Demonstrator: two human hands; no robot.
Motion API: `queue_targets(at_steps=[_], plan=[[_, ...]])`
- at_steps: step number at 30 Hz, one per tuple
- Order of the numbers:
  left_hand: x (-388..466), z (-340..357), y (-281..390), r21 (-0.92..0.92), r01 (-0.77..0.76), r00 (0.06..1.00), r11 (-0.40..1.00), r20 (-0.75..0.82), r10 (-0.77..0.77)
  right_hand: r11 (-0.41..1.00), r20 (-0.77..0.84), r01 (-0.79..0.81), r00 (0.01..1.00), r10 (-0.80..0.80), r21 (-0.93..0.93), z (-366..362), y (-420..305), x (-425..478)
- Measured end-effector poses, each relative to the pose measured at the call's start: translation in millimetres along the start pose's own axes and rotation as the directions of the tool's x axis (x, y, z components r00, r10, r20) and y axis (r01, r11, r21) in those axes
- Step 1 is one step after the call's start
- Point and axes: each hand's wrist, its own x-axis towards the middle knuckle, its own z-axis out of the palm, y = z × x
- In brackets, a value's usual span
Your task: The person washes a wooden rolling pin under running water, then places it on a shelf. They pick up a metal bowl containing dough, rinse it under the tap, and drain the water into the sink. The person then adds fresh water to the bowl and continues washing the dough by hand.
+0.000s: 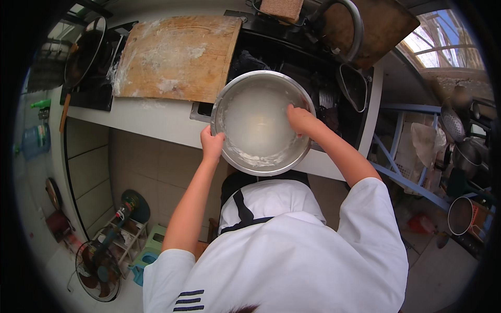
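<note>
A round stainless steel basin (250, 161) is in front of my body, over the front edge of the sink. Flour-like white residue clings to its inner wall, thickest on the side nearest me. The bottom looks pale and cloudy with a bright reflection; whether liquid covers it is hard to tell. My left hand (212, 144) grips the basin's left rim, thumb on top. Over the right rim reaches my right hand (300, 120), its fingers curled by the inner wall. What those fingers touch or hold is partly hidden.
A floury wooden board (176, 58) lies across the counter at the left. Behind the basin are the dark sink (270, 51) and a curved faucet (356, 27). A wire-rimmed strainer (354, 88) sits at the sink's right. A blue rack (411, 184) stands further right.
</note>
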Motion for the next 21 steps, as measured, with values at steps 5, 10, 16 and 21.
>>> queue_targets(at_steps=[5, 10, 16, 21], plan=[[2.8, -2.8, -6.4, 0.027, -0.001, 1.0, 1.0, 0.019, 0.0, 0.977, 0.076, 0.011, 0.997, -0.028, 0.215, 12.7, 2.3, 19.8], [2.6, -3.6, -6.3, 0.055, -0.001, 1.0, 0.998, 0.018, 0.0, 0.978, 0.056, 0.153, 0.985, -0.162, 0.139, 30.6, -11.0, 39.0], [1.9, -1.3, -2.2, 0.059, 0.004, 1.0, 0.998, 0.008, -0.005, 0.968, -0.06, 0.192, 0.981, -0.184, 0.16, 37.6, -22.5, 41.3], [0.3, 0.1, 2.2, 0.016, 0.002, 1.0, 1.0, 0.002, -0.002, 0.906, -0.17, 0.231, 0.969, -0.18, 0.355, 42.6, -52.1, 30.1]])
